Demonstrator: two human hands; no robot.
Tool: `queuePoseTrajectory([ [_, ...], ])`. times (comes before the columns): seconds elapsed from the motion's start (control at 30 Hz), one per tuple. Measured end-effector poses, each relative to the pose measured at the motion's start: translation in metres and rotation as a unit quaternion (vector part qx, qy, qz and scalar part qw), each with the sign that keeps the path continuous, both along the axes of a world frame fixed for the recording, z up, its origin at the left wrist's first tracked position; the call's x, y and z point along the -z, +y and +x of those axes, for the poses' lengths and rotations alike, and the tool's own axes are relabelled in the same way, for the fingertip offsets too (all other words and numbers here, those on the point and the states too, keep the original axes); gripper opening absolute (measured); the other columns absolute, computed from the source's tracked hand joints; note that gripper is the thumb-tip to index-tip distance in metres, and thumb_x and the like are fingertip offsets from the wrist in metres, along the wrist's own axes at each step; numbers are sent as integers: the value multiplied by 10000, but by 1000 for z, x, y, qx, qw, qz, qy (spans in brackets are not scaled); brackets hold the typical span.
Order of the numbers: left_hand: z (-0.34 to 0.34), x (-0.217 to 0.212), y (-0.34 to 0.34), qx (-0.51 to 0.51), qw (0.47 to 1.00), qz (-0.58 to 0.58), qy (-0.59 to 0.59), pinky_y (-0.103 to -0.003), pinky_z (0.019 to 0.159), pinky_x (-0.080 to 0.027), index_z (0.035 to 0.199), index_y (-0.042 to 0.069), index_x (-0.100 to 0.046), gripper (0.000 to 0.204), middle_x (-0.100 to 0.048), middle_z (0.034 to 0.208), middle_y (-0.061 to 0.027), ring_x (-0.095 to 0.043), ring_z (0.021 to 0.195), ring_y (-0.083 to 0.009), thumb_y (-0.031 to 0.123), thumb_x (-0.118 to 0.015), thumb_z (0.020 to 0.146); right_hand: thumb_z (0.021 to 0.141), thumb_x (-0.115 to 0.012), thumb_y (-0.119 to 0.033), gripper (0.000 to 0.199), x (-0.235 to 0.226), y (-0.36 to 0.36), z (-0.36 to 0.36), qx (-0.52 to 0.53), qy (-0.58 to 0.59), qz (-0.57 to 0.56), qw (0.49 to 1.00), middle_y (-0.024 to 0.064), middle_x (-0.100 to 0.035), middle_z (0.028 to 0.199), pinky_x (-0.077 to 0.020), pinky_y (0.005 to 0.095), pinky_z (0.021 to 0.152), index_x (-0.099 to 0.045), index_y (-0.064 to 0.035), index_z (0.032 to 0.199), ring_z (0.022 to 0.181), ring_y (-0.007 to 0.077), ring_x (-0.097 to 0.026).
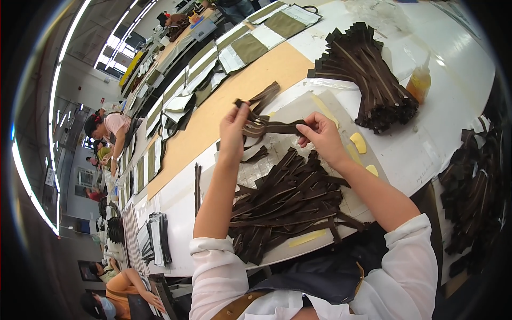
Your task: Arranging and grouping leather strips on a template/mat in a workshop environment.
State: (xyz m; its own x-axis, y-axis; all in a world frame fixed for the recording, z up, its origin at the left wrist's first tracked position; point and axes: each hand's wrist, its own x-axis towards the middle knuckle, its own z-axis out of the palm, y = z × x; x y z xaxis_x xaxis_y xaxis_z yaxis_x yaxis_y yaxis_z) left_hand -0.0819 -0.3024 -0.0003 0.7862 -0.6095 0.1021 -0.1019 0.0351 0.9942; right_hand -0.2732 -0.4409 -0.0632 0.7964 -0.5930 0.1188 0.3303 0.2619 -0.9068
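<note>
My left hand (233, 128) is closed on a few dark brown zippers (258, 128), raised above the table. Their strips hang in a loop, and one end sticks up past my fingers. At the other end, my right hand (320, 136) pinches a brown strip between thumb and fingers, so it stretches across between both hands. Below my forearms lies a loose heap of brown zippers (288, 197) with brass-coloured teeth. A big fanned bundle of brown zippers (368, 74) rests beyond my right hand.
A bottle with yellow contents (420, 82) stands beside the bundle. Yellow pieces (358, 143) lie on the white table (410, 160). Green and white fabric panels (248, 48) line the far left side. More dark zippers (474, 192) hang at the right. Several people work on the left.
</note>
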Motion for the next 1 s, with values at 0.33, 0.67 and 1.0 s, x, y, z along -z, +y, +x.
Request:
queuePoseTrajectory([
  [0.33, 170, -54, 151, -270, 922, -276, -25, -209, 646, -527, 1019, 59, -673, 133, -682, 893, -1, -635, 730, -85, 174, -694, 958, 956, -664, -111, 122, -4, -3, -1, 11, 17, 59, 998, 44, -636, 777, -543, 249, 611, -584, -21, 942, 655, 108, -638],
  [0.67, 78, -130, 269, -291, 890, -314, -158, -209, 674, -533, 1084, 47, -693, 178, -720, 944, -32, -664, 775, -94, 162, -701, 948, 948, -664, -74, 126, -34, 22, -13, -206, 0, 20, 978, 38, -634, 792, -557, 257, 626, -546, -43, 918, 672, 112, -656],
  [1.0, -79, -111, 136, 147, 949, 190, -203, -301, 926, -507, 1341, 34, -592, 398, -667, 1192, -71, -636, 1091, -139, 96, -640, 950, 960, -672, -187, 130, -37, 6, -21, -240, 108, -219, 940, -36, -624, 745, -399, 184, 601, -647, -62, 936, 686, 22, -536],
])
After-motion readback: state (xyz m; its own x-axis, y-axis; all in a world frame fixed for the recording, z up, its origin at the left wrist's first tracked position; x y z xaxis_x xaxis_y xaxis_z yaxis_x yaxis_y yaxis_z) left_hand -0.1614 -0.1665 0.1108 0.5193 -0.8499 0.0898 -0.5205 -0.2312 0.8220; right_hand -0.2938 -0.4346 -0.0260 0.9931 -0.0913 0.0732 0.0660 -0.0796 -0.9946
